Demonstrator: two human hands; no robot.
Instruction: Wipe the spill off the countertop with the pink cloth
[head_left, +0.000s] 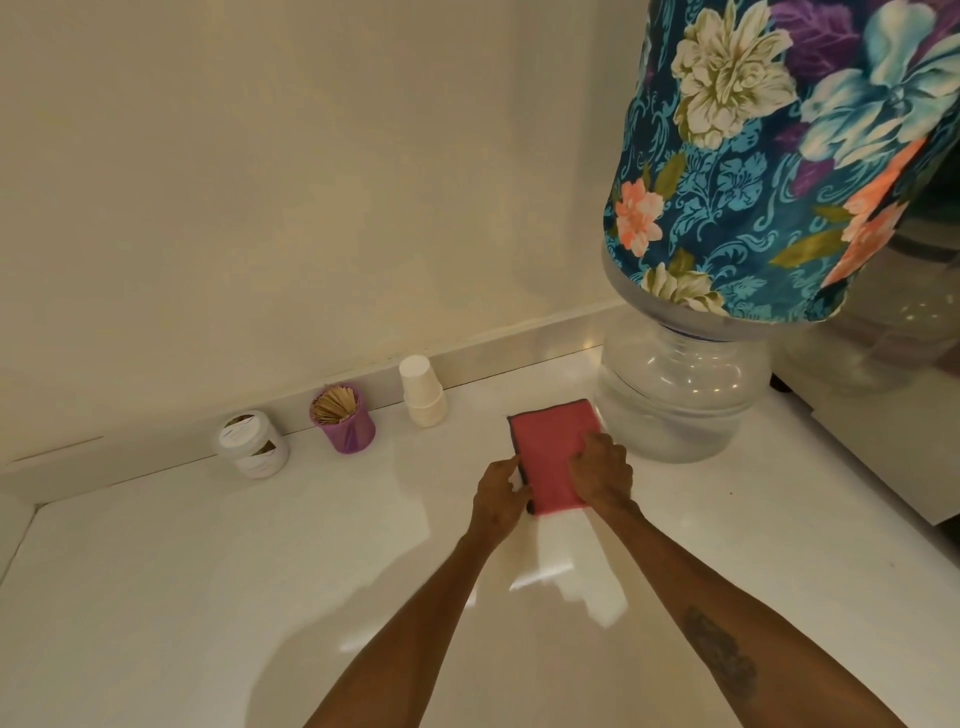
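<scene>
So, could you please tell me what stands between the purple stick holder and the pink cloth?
In the head view, a stack of white paper cups stands between the purple stick holder and the pink cloth.

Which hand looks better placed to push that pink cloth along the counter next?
Probably the right hand: it lies on top of the cloth, pressing it to the counter. The left hand only touches the cloth's near left edge.

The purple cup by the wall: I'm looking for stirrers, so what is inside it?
The purple cup holds a packed bunch of pale wooden sticks, ends showing at its mouth. Their lower parts and the cup's bottom are hidden by its wall.
</scene>
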